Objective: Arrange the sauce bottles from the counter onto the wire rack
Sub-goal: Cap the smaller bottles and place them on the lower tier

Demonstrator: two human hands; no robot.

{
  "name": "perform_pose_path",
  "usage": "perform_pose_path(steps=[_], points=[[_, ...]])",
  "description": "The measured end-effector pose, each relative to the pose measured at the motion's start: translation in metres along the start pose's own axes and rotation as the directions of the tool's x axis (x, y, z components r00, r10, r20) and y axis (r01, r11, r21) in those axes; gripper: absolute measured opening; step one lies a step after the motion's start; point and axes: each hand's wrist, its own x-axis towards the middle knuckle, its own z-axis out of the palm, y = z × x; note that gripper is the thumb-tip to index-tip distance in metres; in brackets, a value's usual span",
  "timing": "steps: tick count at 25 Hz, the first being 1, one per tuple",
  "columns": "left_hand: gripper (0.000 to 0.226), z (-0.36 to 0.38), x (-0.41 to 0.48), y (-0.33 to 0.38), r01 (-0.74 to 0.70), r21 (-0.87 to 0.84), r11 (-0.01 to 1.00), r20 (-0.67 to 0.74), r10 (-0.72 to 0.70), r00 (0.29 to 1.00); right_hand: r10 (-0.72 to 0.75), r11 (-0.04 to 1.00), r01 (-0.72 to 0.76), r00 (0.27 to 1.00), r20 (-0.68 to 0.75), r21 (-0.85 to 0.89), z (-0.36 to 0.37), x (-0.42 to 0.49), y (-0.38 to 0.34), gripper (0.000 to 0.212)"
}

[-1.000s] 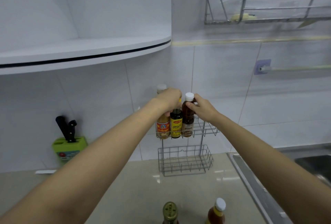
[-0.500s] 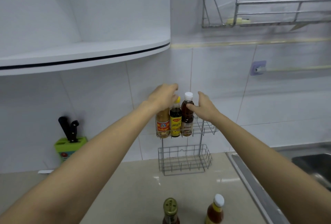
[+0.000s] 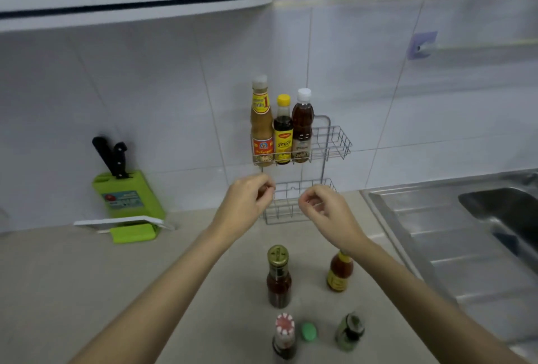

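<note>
Waiting nearest on the counter (image 3: 87, 291): red-capped bottle (image 3: 283, 337), green-lidded jar (image 3: 349, 331), then gold-capped bottle (image 3: 279, 276) and orange sauce bottle (image 3: 339, 272). Probably glass, slick, fairly heavy; best gripped round the body. Beyond, left hand (image 3: 247, 206) and right hand (image 3: 326, 212), loosely curled, empty. Farthest, three bottles upright on wire rack (image 3: 334, 142).

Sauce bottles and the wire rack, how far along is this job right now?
Done: three bottles stand in the wire rack's upper basket. In hand: nothing; the left hand and right hand are empty, above the counter. Left: at least four bottles on the counter, and the lower basket looks empty.
</note>
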Motion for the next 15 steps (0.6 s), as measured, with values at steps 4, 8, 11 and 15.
perform_pose_path(steps=[4,8,11,15], points=[[0.01,0.03,-0.051,-0.035,0.12,-0.006,0.993,0.11,-0.118,0.987,0.195,0.981,-0.195,0.968,0.157,-0.013,0.035,-0.044,0.037,0.009],[0.025,0.046,-0.074,-0.055,0.181,0.028,0.983,0.253,-0.182,0.95,0.292,0.956,-0.265,0.903,0.317,-0.125,0.058,-0.066,0.061,0.04],[0.048,0.045,-0.079,-0.054,0.191,-0.069,0.979,0.504,-0.131,0.854,0.316,0.946,-0.245,0.844,0.434,-0.211,0.07,-0.066,0.069,0.059],[0.055,0.052,-0.077,-0.056,0.218,-0.176,0.96,0.58,-0.078,0.811,0.319,0.943,-0.203,0.776,0.545,-0.263,0.088,-0.059,0.071,0.058]])
